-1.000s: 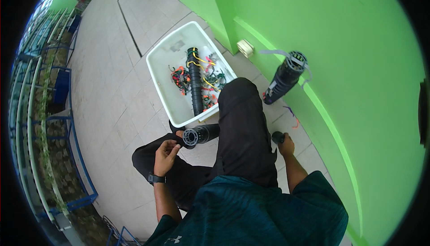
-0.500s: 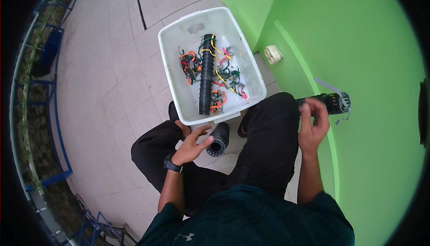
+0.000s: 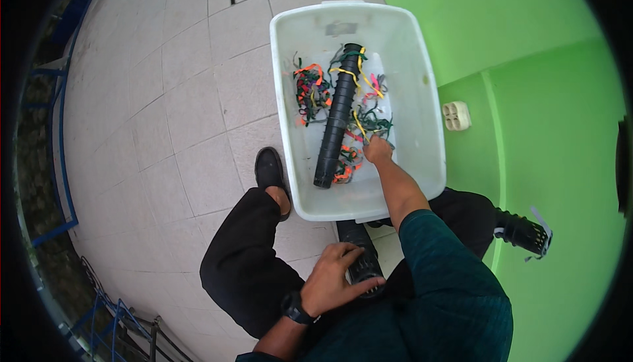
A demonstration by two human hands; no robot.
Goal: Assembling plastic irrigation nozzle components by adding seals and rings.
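A white plastic bin (image 3: 359,213) holds a ribbed black tube (image 3: 336,121) lying lengthwise, with loose narrow fabric strips (image 3: 310,95) in green, orange, yellow, pink and grey around it. My right hand (image 3: 378,151) reaches into the bin to the right of that tube, its fingers closed down on the green and grey strips; the fingertips are partly hidden. Between my legs stands a second black tube (image 3: 356,235) with a toothed rim. My left hand (image 3: 333,279) lies against its upper end, thumb and fingers spread apart.
Another black tube (image 3: 524,233) with a grey strip at its end is beside my right knee. A cream wall socket (image 3: 456,116) sits on the green wall (image 3: 554,131) to the right. Pale floor tiles (image 3: 198,124) extend left toward blue metal railings (image 3: 62,151).
My right hand has moved from beside the tube at my right knee into the bin, down to the strips. My left hand has come onto the standing tube. The view has shifted.
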